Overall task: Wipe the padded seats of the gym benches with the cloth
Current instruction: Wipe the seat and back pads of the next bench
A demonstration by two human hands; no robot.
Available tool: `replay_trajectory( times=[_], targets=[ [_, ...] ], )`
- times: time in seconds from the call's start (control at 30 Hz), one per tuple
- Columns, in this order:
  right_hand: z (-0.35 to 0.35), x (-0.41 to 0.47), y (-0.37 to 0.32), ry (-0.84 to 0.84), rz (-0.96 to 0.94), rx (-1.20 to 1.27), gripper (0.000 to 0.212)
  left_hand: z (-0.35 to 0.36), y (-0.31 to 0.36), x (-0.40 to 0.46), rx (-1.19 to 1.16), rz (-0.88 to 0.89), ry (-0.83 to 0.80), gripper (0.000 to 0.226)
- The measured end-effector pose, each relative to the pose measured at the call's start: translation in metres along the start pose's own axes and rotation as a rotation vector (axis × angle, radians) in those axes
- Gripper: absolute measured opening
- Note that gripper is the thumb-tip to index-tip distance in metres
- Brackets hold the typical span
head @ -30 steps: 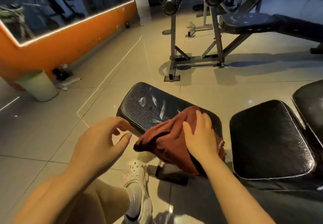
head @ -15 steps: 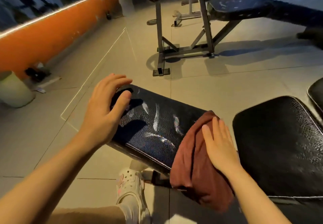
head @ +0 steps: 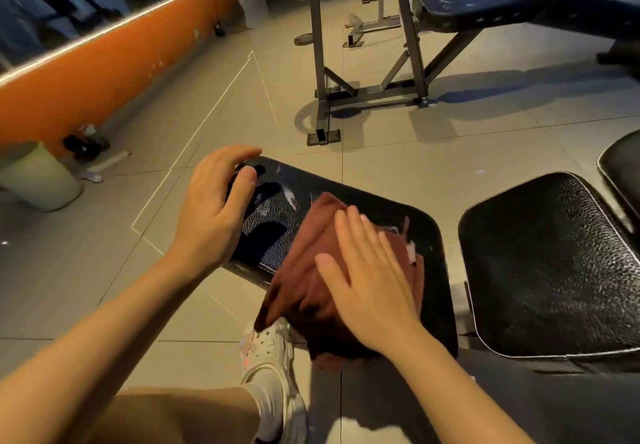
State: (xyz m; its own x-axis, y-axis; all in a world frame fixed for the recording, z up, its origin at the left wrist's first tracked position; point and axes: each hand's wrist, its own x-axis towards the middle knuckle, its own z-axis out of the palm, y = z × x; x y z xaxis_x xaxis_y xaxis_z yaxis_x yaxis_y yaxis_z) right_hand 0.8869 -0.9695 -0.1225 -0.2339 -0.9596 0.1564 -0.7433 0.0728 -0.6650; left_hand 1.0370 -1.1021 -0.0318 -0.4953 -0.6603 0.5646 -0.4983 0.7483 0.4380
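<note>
While the right hand (head: 370,284) lies flat on the reddish-brown cloth (head: 311,277), its fingers are straight and slightly spread, pointing toward the far left, with the thumb held out to the near left. That forearm comes in from the near right corner. The cloth is bunched on the near part of the black padded seat (head: 429,253), with one end hanging over the near edge. At the seat's far left corner the left hand (head: 211,208) curls over the edge, fingers bent around the padding and thumb resting on top; its forearm stretches in from the near left. Pale wet streaks show on the seat between the hands. Just right of it lies a second black seat (head: 550,267). A white shoe (head: 266,357) stands on the tiled floor (head: 398,152) below the cloth.
</note>
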Motion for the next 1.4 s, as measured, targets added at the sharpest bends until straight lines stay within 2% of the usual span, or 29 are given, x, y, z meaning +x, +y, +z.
replay_trajectory(
  times=[0.1, 0.27, 0.33, 0.4, 0.47, 0.53, 0.67, 0.8, 0.87, 1.0, 1.1, 1.2, 1.27, 1.33, 1.4],
  targets=[
    [-0.003, -0.015, 0.041, 0.046, 0.181, -0.085, 0.091, -0.001, -0.005, 0.002, 0.0, 0.072, -0.09, 0.051],
    [-0.013, 0.014, 0.075, 0.019, 0.395, -0.05, 0.072, 0.001, -0.008, 0.002, -0.053, 0.019, -0.039, 0.052],
    [-0.015, 0.033, 0.058, 0.019, 0.354, -0.064, 0.062, 0.001, -0.008, 0.002, -0.064, 0.007, -0.029, 0.054],
    [-0.009, 0.046, 0.023, -0.008, 0.212, -0.048, 0.059, 0.002, -0.008, 0.002, -0.087, 0.0, -0.02, 0.053],
    [0.001, 0.053, -0.022, -0.008, 0.043, -0.058, 0.062, 0.002, -0.007, 0.002, -0.11, -0.01, -0.013, 0.048],
    [0.008, 0.052, -0.051, 0.009, -0.05, -0.04, 0.067, 0.002, -0.006, 0.001, -0.12, -0.023, -0.006, 0.043],
    [0.002, 0.033, -0.029, -0.004, -0.069, -0.009, 0.074, 0.002, -0.004, 0.0, -0.096, -0.046, 0.024, 0.052],
    [-0.005, 0.005, 0.042, 0.016, 0.15, -0.092, 0.089, 0.004, -0.007, -0.004, -0.105, -0.045, 0.038, 0.053],
    [-0.01, -0.003, 0.069, 0.016, 0.287, -0.085, 0.085, 0.005, -0.008, -0.005, -0.108, -0.031, 0.047, 0.052],
    [-0.013, 0.012, 0.06, -0.005, 0.404, -0.05, 0.077, 0.007, -0.008, -0.005, -0.132, -0.059, 0.097, 0.049],
    [-0.011, 0.047, 0.014, -0.04, 0.253, -0.008, 0.084, 0.008, -0.005, -0.006, -0.13, -0.1, 0.149, 0.05],
    [-0.005, 0.066, -0.031, -0.047, 0.026, 0.01, 0.072, 0.008, 0.0, -0.007, -0.123, -0.121, 0.151, 0.051],
    [-0.003, 0.059, -0.037, -0.033, -0.067, 0.024, 0.066, 0.007, 0.0, -0.007, -0.128, -0.12, 0.143, 0.051],
    [-0.002, 0.04, -0.022, -0.026, -0.095, 0.028, 0.064, 0.006, -0.002, -0.006, -0.13, -0.11, 0.115, 0.05],
    [-0.002, 0.02, 0.006, 0.006, -0.028, -0.009, 0.07, 0.005, -0.005, -0.006, -0.136, -0.082, 0.082, 0.045]
  ],
)
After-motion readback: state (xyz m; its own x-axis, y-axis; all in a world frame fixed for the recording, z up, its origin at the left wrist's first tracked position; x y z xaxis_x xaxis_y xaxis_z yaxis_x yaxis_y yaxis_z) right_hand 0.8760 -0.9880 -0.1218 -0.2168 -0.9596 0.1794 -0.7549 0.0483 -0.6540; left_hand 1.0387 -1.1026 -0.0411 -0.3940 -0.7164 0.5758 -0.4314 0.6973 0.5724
